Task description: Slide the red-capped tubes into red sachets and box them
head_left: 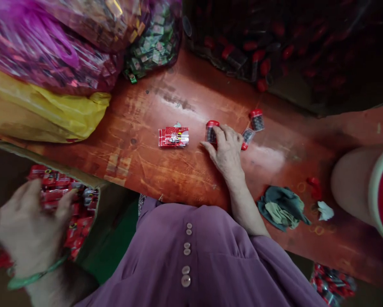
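Observation:
My right hand (pixel 226 150) rests on the red wooden table (pixel 166 170), fingers curled over a small clear jar with a red lid (pixel 211 130). Two more red-lidded jars (pixel 257 120) lie just right of it, one (pixel 247 137) against my fingers. A red printed packet (pixel 173 137) lies on the table a little left of that hand. My left hand (pixel 31 230), with a green bangle on the wrist, hovers low at the left over a cardboard box (pixel 95 187) full of red packets (pixel 79 221). Its fingers are spread and blurred, and nothing shows in them.
Big plastic bags of packets, pink (pixel 50 47) and yellow (pixel 50 113), are piled at the table's far left. A dark bin of red-lidded jars (pixel 258 47) stands at the back. A crumpled cloth (pixel 282 207) and rubber bands (pixel 302 186) lie at right, near another person's leg (pixel 354 183).

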### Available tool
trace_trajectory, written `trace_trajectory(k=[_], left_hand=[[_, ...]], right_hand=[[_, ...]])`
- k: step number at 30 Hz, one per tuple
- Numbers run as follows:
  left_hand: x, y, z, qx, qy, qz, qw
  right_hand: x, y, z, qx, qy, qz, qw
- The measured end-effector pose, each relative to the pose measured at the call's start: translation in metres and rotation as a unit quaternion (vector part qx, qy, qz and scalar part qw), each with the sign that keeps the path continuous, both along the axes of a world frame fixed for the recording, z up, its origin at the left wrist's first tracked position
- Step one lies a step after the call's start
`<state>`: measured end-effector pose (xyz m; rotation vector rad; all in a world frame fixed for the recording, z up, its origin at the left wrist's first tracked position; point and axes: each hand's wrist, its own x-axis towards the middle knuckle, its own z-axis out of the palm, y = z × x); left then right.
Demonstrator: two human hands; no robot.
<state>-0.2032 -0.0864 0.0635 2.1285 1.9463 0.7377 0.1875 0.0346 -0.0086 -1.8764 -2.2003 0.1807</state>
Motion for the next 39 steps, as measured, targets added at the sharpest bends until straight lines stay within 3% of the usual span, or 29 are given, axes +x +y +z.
trace_trajectory(k=[1, 2, 3, 4, 6, 9, 15, 18, 21, 24, 28, 32, 36, 39], left_hand=[[0.016, 0.012, -0.007, 0.025, 0.053, 0.061, 0.996], [0.036, 0.027, -0.016, 0.068, 0.054, 0.057, 0.995], [0.057, 0.042, -0.026, 0.033, 0.047, 0.000, 0.998], [0.078, 0.058, -0.035, 0.072, 0.021, -0.064, 0.995], [0.115, 0.086, -0.054, 0.066, -0.008, -0.161, 0.985], [0.149, 0.113, -0.074, 0.028, -0.019, -0.225, 0.974], [0.155, 0.122, -0.093, 0.028, -0.018, -0.232, 0.972], [0.152, 0.122, -0.095, 0.047, -0.036, -0.231, 0.971], [0.149, 0.123, -0.093, 0.068, -0.042, -0.239, 0.968], [0.147, 0.126, -0.089, 0.078, -0.041, -0.223, 0.971], [0.144, 0.127, -0.081, 0.043, -0.044, -0.211, 0.975], [0.144, 0.128, -0.071, 0.006, -0.044, -0.232, 0.972], [0.146, 0.132, -0.064, -0.010, -0.023, -0.233, 0.972], [0.146, 0.135, -0.063, 0.003, -0.021, -0.233, 0.972]], right_hand=[[-0.002, 0.003, -0.001, -0.013, -0.014, -0.009, 1.000], [-0.005, 0.006, -0.001, -0.024, -0.025, -0.017, 0.999], [-0.008, 0.008, -0.002, -0.031, -0.033, -0.024, 0.999], [-0.010, 0.010, -0.003, -0.034, -0.039, -0.030, 0.998], [-0.014, 0.013, -0.005, -0.032, -0.046, -0.043, 0.998], [-0.016, 0.016, -0.005, -0.027, -0.048, -0.055, 0.997], [-0.014, 0.019, -0.001, -0.041, -0.018, -0.053, 0.998], [-0.009, 0.020, -0.005, -0.010, 0.070, -0.045, 0.997], [-0.004, 0.019, -0.014, 0.028, 0.206, -0.045, 0.977], [0.001, 0.016, -0.016, 0.018, 0.371, -0.056, 0.927], [0.005, 0.010, -0.005, -0.055, 0.540, -0.089, 0.835], [0.002, 0.004, 0.008, -0.161, 0.639, -0.131, 0.741], [-0.010, -0.006, 0.008, -0.230, 0.734, -0.127, 0.627], [-0.016, -0.013, 0.005, -0.269, 0.774, -0.105, 0.564]])
